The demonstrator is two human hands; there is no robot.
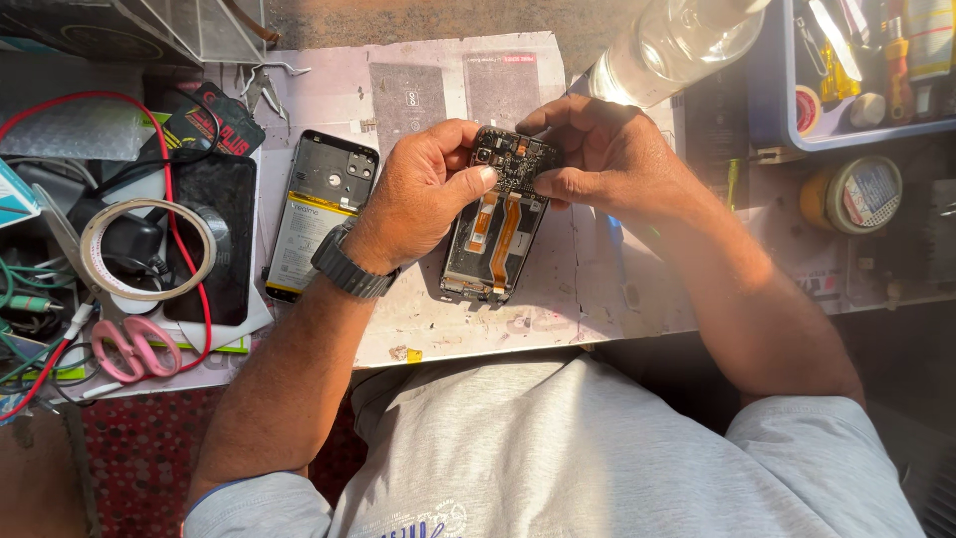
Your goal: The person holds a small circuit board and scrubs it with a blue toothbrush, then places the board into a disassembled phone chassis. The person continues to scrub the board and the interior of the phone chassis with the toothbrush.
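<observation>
- At the far left edge, a tangle of red, green and white wires (40, 339) runs off the frame; where the ends go cannot be made out.
- A pair of pink-handled scissors (134, 349) lies on the bench, its blades partly under a roll of pale tape (147, 249) that sits on a dark flat panel (214, 234).
- Just right of the panel lies a phone back half with its battery (319, 214) facing up; its lower end is in shadow.
- The left hand (423, 194), with a dark wristwatch (349, 264) on the wrist, curls around the left side of the small dark circuit board (516, 159), thumb pressed on the board's face; its other fingers are tucked behind and cannot be seen.
- The board is held at the top end of an opened phone frame (493, 244), which lies on the white work mat (438, 90) near the middle of the bench. Two orange flex strips run down the frame's inside. Whether the board is seated in the frame or lifted off it is hard to tell.
- The right hand (602, 149) closes on the board's right side, thumb below and fingers over the top edge, covering that corner.
- Behind the right hand stands a clear bottle (677, 40), cut off by the top edge.
- At the upper right, a blue tray (772, 100) holds tools, only partly in view, and a round tin (861, 194) sits below it.
</observation>
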